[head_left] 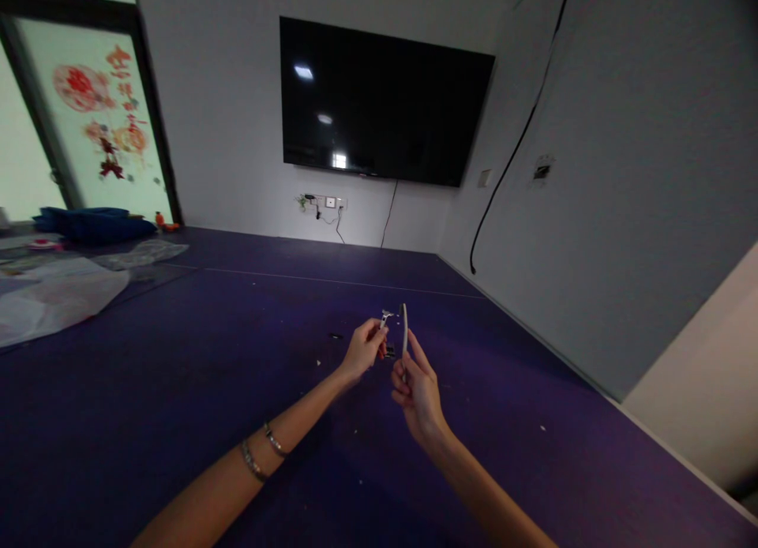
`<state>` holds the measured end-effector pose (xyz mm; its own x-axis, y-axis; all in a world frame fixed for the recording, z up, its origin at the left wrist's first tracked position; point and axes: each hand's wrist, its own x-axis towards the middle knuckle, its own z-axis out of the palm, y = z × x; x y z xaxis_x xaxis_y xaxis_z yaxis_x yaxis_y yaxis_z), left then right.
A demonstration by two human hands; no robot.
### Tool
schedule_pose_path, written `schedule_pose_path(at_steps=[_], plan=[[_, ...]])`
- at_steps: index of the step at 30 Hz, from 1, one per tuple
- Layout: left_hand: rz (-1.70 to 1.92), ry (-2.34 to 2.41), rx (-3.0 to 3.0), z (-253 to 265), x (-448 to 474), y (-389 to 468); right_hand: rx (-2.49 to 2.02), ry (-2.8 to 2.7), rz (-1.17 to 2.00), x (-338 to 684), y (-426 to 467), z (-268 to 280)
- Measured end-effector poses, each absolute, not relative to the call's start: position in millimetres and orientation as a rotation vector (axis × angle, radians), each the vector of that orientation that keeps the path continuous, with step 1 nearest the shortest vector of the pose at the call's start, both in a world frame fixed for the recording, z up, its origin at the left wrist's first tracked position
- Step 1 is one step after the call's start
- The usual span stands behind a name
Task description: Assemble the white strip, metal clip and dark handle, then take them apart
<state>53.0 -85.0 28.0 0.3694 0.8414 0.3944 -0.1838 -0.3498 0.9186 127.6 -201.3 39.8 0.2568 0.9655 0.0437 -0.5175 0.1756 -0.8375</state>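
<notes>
Pinching a small silvery metal piece [385,317] between thumb and fingertips, the left hand [362,349] is reaching forward over a dark purple carpeted floor [178,390], its fingers curled closed around the piece; what the piece is cannot be made out at this size. The right hand [418,392] is holding a slim, pale, slightly curved strip [404,331] upright, gripping its lower end between thumb and fingers while the upper end is pointing toward the ceiling. The two held things are standing just beside each other, with a narrow gap between them. Two thin bracelets [264,450] are sitting on the left forearm. Some small dark bits [335,336] are lying on the floor just beyond the hands, and pale specks are scattered across the carpet. Farther out, a large black flat screen [379,98] is hanging on the grey back wall, with a black cable [515,149] running down the right wall. At far left, pale sheets [53,295] and a blue cushion [88,223] are lying on the floor beside a window with red paper decorations [100,106]
</notes>
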Motion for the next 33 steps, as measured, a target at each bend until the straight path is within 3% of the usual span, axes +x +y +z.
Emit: schedule_pose_path(at_steps=[8, 15, 21, 28, 33], plan=[[1.226, 0.601, 1.516, 30.1, 49.8, -81.7, -0.842, -0.663, 1.234, 110.0, -221.1, 35.9], [1.125, 0.653, 1.547, 31.1, 47.1, -77.4, -0.722, -0.759, 1.045, 143.9, -196.8, 81.1], [1.139, 0.665, 1.525, 23.6, 47.5, -75.4, -0.644, -0.818, 1.061, 186.3, -170.5, 105.7], [1.159, 0.645, 1.509, 19.1, 46.5, -66.1, -0.827, -0.906, 0.977, 220.0, -133.6, 79.5], [1.228, 0.655, 1.525, 18.7, 44.1, -64.2, -1.248, -1.096, 0.773, 242.7, -115.2, 47.7]])
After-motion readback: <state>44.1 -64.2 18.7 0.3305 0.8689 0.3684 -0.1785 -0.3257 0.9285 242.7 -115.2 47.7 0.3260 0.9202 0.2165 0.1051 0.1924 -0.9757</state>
